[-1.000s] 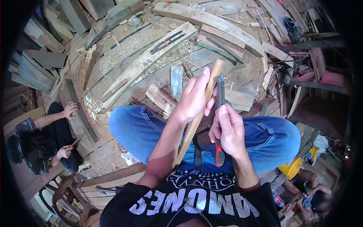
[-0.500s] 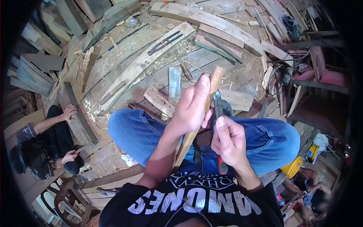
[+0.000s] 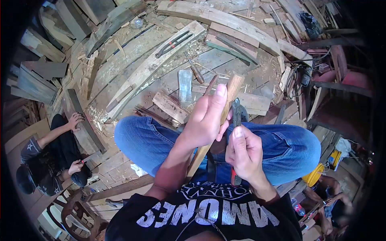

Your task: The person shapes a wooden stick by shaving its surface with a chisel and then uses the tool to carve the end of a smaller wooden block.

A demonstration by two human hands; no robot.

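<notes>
In the head view my left hand [image 3: 205, 118] is closed around a long wooden strip [image 3: 235, 86], its thumb pressed along the near side. The strip slants up and away from my lap, its lower end against my shirt. My right hand [image 3: 244, 150] grips a chisel [image 3: 236, 112] by its metal blade, thumb on top. Below that fist the chisel's red and black handle shows. The blade's tip is right beside the strip, close to its upper end.
Pincers [image 3: 173, 45] lie on a long plank [image 3: 152, 64] ahead. An axe-like metal head [image 3: 185, 85] and a wooden-handled tool [image 3: 196, 73] rest on the floor among shavings. At left another person [image 3: 44, 160] holds a board and a red-handled tool; more people sit at lower right.
The wooden strip, my left hand and the chisel have shifted slightly to the right and toward me. Both grips stay the same.
</notes>
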